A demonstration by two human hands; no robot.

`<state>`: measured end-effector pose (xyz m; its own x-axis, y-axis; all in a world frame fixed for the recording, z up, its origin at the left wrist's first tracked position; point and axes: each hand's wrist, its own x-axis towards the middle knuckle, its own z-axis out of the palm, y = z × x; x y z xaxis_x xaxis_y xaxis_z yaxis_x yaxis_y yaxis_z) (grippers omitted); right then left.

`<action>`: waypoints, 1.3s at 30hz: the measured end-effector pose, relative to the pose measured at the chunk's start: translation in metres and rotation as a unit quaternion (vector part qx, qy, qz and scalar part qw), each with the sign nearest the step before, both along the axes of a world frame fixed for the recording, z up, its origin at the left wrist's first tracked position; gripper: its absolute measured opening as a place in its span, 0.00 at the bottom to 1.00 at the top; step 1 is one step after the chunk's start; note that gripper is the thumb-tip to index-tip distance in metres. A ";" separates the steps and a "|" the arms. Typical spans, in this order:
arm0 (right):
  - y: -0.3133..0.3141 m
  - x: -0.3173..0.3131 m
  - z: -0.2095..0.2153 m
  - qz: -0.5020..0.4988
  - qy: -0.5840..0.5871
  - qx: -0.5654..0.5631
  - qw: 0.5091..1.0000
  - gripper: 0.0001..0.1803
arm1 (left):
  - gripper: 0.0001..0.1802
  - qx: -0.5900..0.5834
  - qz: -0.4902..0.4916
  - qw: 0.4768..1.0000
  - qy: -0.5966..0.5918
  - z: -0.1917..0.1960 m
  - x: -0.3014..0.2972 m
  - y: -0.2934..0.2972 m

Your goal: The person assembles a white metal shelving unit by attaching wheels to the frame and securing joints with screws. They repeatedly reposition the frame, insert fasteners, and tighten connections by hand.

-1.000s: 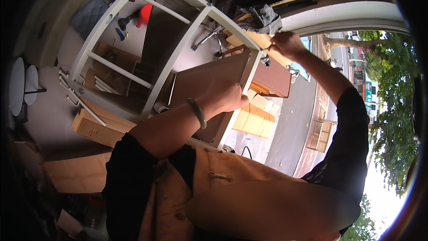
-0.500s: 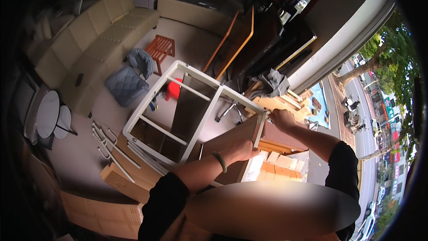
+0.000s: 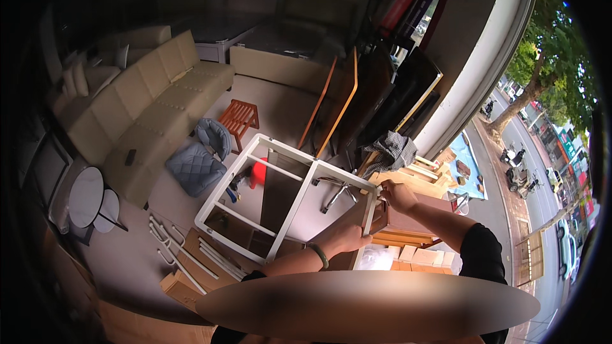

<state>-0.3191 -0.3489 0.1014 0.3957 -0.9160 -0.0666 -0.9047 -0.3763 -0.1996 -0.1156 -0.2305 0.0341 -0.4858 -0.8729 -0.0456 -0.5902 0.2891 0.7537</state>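
A white furniture frame (image 3: pixel 292 211) with crossbars stands tilted in front of me, brown panels (image 3: pixel 282 191) showing between its rails. My left hand (image 3: pixel 347 237), a bangle on its wrist, is closed round the short rail at the frame's near right end. At the far corner of that same end, my right hand (image 3: pixel 398 196) has its fingers bent and pressed together at the frame. Whether anything small sits in those fingers is hidden. A blurred oval covers the lower part of the view, including part of my forearms.
White metal tubes (image 3: pixel 185 258) lie on cardboard at the left. Beyond the frame are a grey cushioned seat (image 3: pixel 194 169), a red stool (image 3: pixel 259 173), a slatted wooden stool (image 3: pixel 239 118) and a long beige sofa (image 3: pixel 143 111). Cartons and wooden pieces (image 3: pixel 417 256) lie at the right, near the street.
The view has tilted upward, so the room sits lower in the picture. Both hands remain at the same end of the frame.
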 end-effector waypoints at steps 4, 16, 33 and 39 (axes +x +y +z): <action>-0.015 -0.019 0.022 0.197 0.090 -0.001 0.976 0.34 | 0.32 0.041 0.001 0.999 -0.021 -0.003 -0.002 -0.002; -0.061 -0.006 0.035 0.524 0.126 -0.178 0.823 0.39 | 0.29 0.009 0.005 1.000 -0.007 -0.019 -0.004 -0.005; -0.043 0.066 0.009 -0.111 0.053 -0.046 0.991 0.29 | 0.34 0.052 0.001 0.998 -0.037 0.006 -0.001 -0.003; -0.068 0.031 0.020 0.354 0.112 -0.192 0.908 0.26 | 0.31 0.070 0.003 0.996 -0.052 -0.002 -0.003 -0.002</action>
<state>-0.2882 -0.4171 0.1211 0.9109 -0.4093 0.0515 -0.4097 -0.8831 0.2285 -0.1191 -0.2330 0.0319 -0.4667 -0.8575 -0.2165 -0.6684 0.1817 0.7213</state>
